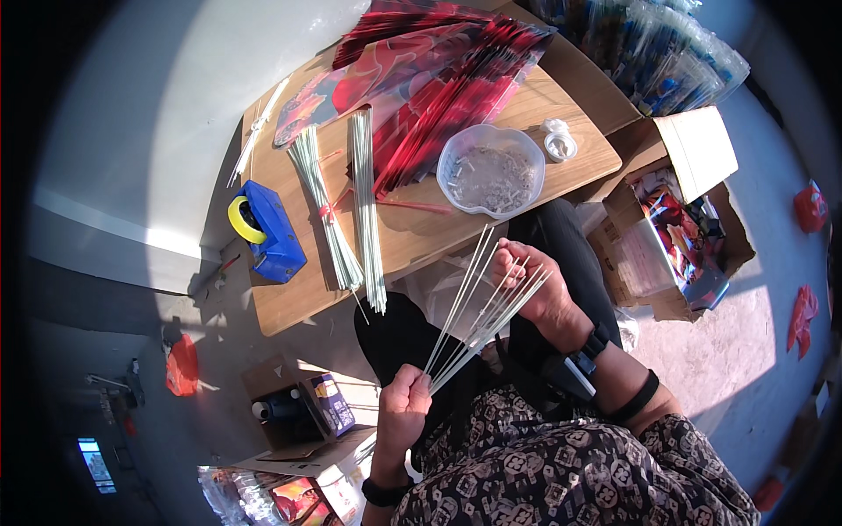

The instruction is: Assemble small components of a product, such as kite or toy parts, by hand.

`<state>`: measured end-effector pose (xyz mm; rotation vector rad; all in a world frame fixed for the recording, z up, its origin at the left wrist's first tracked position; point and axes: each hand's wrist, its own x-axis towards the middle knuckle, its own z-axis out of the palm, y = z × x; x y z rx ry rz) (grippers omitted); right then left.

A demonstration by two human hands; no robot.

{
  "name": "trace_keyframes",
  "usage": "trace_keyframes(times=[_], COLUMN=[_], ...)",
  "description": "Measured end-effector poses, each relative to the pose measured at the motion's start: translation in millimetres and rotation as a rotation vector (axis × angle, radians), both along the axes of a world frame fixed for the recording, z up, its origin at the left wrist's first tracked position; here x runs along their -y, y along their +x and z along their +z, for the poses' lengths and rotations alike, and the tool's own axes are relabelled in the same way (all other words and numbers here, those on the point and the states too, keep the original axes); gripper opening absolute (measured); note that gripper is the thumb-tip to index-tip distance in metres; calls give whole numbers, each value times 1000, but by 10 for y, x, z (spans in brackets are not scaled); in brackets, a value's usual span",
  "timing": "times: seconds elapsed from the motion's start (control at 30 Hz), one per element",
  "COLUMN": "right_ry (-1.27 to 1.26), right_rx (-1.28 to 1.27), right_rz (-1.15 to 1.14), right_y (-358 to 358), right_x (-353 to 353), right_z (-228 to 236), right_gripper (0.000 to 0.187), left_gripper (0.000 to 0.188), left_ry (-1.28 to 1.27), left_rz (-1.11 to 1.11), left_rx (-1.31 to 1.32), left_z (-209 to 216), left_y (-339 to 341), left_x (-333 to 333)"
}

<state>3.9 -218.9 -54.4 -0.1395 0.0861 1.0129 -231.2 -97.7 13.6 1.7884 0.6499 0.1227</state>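
Note:
My left hand (405,401) is closed round the lower ends of several thin whitish sticks (467,337). From that fist the sticks fan upward over my lap. My right hand (537,287) has its fingers curled in at the fan's upper end, with some sticks resting against the fingers and palm; a few stand apart to its left. On the wooden table (403,241) ahead lie a bundle of pale sticks (323,206) with a red tie and a second bundle (367,210) beside it. A clear plastic bowl (491,168) nearby holds small whitish pieces.
A blue tape dispenser (274,232) with yellow tape sits at the table's left. Red printed sheets (447,96) cover its far part. A small round container (560,145) stands right of the bowl. Open cardboard boxes (732,223) flank me on the floor.

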Motion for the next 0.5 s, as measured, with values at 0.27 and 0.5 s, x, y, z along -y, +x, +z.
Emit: trace_keyframes(times=[0.27, 0.5], right_ry=[12, -27], right_rx=[72, -31], right_rz=[-73, -79], right_y=[-34, -8], right_x=[-19, -11], right_z=[79, 79], right_gripper=[15, 15], left_gripper=[16, 16], left_ry=[3, -7], left_rz=[-1, -1], left_rx=[-7, -24], left_z=[5, 23], left_y=[3, 8], left_x=[10, 9])
